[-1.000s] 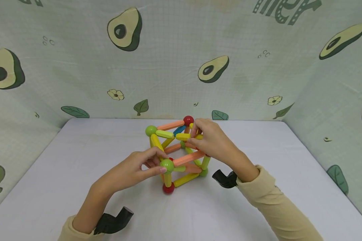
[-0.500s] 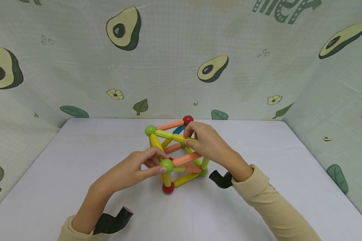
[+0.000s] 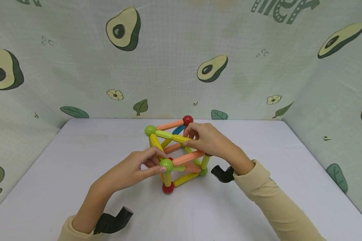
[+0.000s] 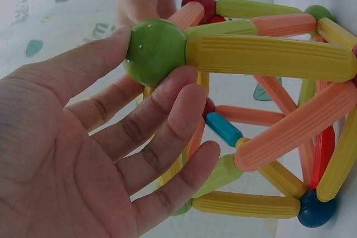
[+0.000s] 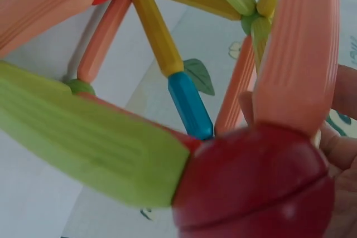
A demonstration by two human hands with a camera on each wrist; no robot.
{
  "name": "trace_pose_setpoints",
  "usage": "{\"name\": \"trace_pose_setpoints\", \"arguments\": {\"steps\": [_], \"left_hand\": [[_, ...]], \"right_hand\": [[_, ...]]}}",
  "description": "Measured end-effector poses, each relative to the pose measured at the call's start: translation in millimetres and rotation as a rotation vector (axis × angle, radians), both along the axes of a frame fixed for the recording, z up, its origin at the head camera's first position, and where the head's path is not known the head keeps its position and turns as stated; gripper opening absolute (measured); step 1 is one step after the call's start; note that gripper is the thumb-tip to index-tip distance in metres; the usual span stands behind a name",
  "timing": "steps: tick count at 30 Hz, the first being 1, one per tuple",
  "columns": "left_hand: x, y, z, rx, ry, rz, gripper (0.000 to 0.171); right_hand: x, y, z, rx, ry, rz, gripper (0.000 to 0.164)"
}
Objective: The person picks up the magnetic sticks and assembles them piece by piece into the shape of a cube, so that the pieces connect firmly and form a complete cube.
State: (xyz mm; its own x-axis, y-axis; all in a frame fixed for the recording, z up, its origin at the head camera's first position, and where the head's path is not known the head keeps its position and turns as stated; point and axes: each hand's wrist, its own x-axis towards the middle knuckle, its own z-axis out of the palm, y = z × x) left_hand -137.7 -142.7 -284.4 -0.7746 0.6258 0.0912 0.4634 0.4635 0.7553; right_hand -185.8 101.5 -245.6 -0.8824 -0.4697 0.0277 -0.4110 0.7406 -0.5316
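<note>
A frame of coloured magnetic sticks and balls stands on the table. My left hand holds the green ball at its near top corner, thumb and fingers around it in the left wrist view. A ribbed yellow stick runs out from that ball. At the upper right, my right hand pinches a yellow stick between thumb and fingers. The stick's left end meets a light green stick. In the right wrist view a large red ball and a salmon stick partly hide the right hand.
The white table reaches back to a printed cloth backdrop. A red ball is the frame's near foot, and another red ball tops its far corner. Black camera mounts sit at both wrists.
My right hand has moved left with the yellow stick, closing the gap to the light green stick, and they now line up end to end. My left hand stays on the green ball.
</note>
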Motion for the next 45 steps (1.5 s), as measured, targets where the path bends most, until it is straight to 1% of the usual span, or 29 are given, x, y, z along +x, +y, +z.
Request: {"name": "trace_pose_setpoints", "arguments": {"steps": [8, 17, 22, 26, 29, 31, 35, 38, 41, 45], "left_hand": [[-0.6, -1, -0.7, -0.005, -0.001, 0.004, 0.027], [0.4, -2, -1.3, 0.001, -0.020, 0.006, 0.029], [1.8, -2, -1.5, -0.007, -0.022, 0.015, 0.030], [3.4, -3, -1.3, -0.016, -0.018, 0.020, 0.031], [3.2, -3, -1.1, -0.025, 0.006, 0.033, 0.031], [2.2, -3, -1.5, -0.036, 0.028, 0.054, 0.031], [1.4, -1, -3.8, -0.064, 0.066, 0.115, 0.034], [2.2, 0, -6.6, -0.076, 0.089, 0.177, 0.035], [1.8, 0, -9.9, -0.077, 0.139, 0.241, 0.036], [-3.3, 3, -14.9, -0.056, 0.211, 0.318, 0.036]], "right_hand": [[-0.9, 15, -0.7, -0.014, -0.128, -0.018, 0.023], [3.7, 17, -5.8, -0.019, -0.048, 0.021, 0.025], [7.7, 22, -8.6, -0.077, -0.017, 0.057, 0.022], [11.2, 27, -12.4, -0.112, 0.023, 0.054, 0.019], [13.6, 31, -15.3, -0.123, 0.063, 0.050, 0.018], [14.9, 34, -16.7, -0.130, 0.085, 0.053, 0.017], [17.5, 39, -19.1, -0.132, 0.114, 0.054, 0.017], [20.1, 41, -21.6, -0.140, 0.136, 0.057, 0.016], [22.9, 41, -24.9, -0.160, 0.154, 0.053, 0.013], [26.2, 40, -27.9, -0.174, 0.196, 0.034, 0.011]]}}
